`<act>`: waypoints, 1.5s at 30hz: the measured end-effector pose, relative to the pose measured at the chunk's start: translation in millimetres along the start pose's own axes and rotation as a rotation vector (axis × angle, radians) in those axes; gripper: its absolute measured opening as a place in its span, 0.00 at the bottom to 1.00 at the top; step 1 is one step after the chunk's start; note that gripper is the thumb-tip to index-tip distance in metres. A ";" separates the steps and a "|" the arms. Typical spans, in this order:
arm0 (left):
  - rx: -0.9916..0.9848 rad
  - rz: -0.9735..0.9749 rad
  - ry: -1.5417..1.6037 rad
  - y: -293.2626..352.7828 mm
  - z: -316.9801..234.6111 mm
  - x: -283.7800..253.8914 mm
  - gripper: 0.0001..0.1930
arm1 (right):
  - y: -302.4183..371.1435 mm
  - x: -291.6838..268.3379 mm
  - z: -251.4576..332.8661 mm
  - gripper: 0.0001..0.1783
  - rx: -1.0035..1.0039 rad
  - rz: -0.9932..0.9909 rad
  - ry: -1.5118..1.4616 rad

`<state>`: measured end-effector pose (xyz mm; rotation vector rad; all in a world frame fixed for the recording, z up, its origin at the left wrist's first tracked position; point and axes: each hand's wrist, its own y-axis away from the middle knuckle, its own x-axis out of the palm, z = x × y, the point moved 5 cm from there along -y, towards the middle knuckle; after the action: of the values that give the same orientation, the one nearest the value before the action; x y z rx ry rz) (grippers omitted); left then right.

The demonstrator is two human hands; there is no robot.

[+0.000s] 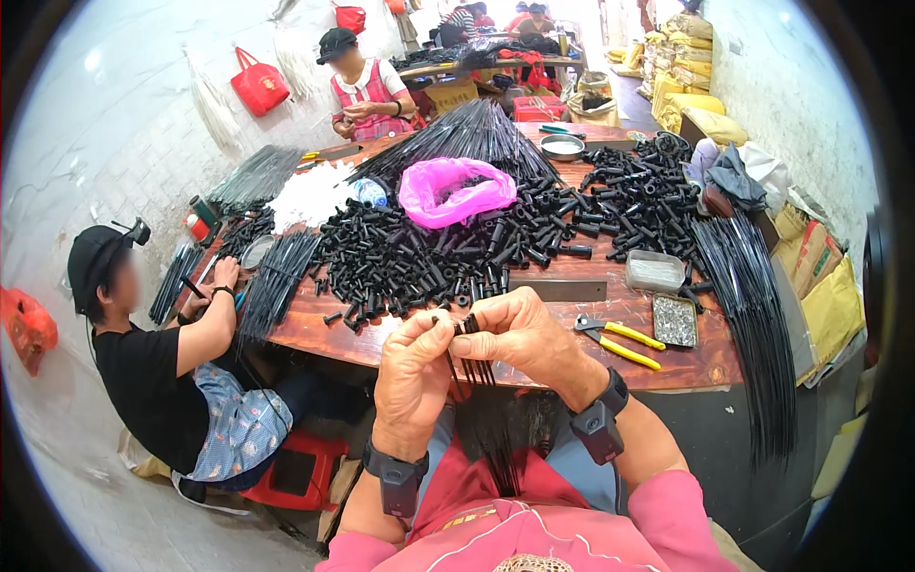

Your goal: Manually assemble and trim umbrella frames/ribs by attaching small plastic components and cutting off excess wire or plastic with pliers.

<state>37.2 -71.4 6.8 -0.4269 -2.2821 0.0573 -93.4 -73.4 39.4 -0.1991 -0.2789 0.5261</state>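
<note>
Just off the table's near edge, my left hand and my right hand meet at chest height. Both are closed, thumb against fingers, on the upper ends of several thin black rods, which hang down over my lap. My fingers partly cover the rod ends, so I cannot tell whether a smaller part is pinched there. Beyond my hands spreads a large heap of short black tubular pieces. To the right of my right hand lie cutting pliers with yellow handles, beside a square tin of small metal bits.
A clear plastic box and a long bundle of black rods lie at the right. A pink plastic bag sits on the heap. One co-worker sits at the left; another works across the table.
</note>
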 end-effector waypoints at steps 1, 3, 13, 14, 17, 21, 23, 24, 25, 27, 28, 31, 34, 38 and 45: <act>0.046 -0.037 -0.029 1.7 -1.8 5.0 0.06 | 1.5 -0.8 0.1 0.07 -0.028 -0.018 0.061; 0.149 -0.157 -0.076 5.4 -5.1 10.7 0.04 | 6.2 3.9 6.8 0.06 -0.051 -0.084 0.159; 0.205 -0.160 -0.078 6.7 1.0 16.4 0.05 | 6.9 -2.1 0.2 0.05 -0.085 -0.027 -0.056; 0.197 -0.163 -0.080 6.9 2.5 16.6 0.05 | 4.6 -8.1 -6.1 0.05 -0.082 -0.032 -0.062; 0.172 -0.124 -0.101 6.7 1.2 20.9 0.05 | -2.3 -15.9 -15.6 0.07 0.013 0.119 -0.133; 0.248 -0.197 -0.130 4.6 0.7 15.8 0.04 | -10.6 -16.9 -21.8 0.07 -0.006 0.182 -0.159; 0.238 -0.198 -0.131 4.4 0.9 14.5 0.04 | -11.9 -18.7 -22.6 0.07 -0.001 0.205 -0.174; 0.234 -0.191 -0.129 4.1 1.0 14.5 0.03 | -12.6 -19.3 -21.8 0.08 -0.003 0.229 -0.181; 0.238 -0.205 -0.144 5.0 0.0 14.9 0.03 | -15.4 -20.1 -27.4 0.08 0.023 0.265 -0.177; 0.227 -0.221 -0.140 5.2 -1.9 16.7 0.03 | -20.4 -19.8 -29.8 0.08 -0.005 0.290 -0.179; 0.218 -0.241 -0.136 6.1 -2.1 16.3 0.03 | -21.7 -19.1 -29.5 0.08 -0.031 0.320 -0.182; 0.225 -0.229 -0.116 4.4 -2.1 13.7 0.03 | -22.4 -22.5 -29.9 0.08 -0.022 0.288 -0.133; 0.215 -0.193 -0.062 1.8 -0.1 7.7 0.04 | -17.8 -22.8 -31.0 0.09 -0.003 0.229 -0.128; 0.212 -0.187 0.009 -2.0 0.6 0.4 0.04 | -6.7 -13.0 -18.5 0.06 -0.068 0.010 0.015; 0.273 -0.284 -0.148 -5.5 7.7 11.1 0.03 | 8.9 -8.4 -7.1 0.05 -0.077 -0.255 0.166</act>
<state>23.0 -72.3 10.4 0.0456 -2.4133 0.2607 -102.3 -71.0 28.6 -0.2756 -0.1597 0.2445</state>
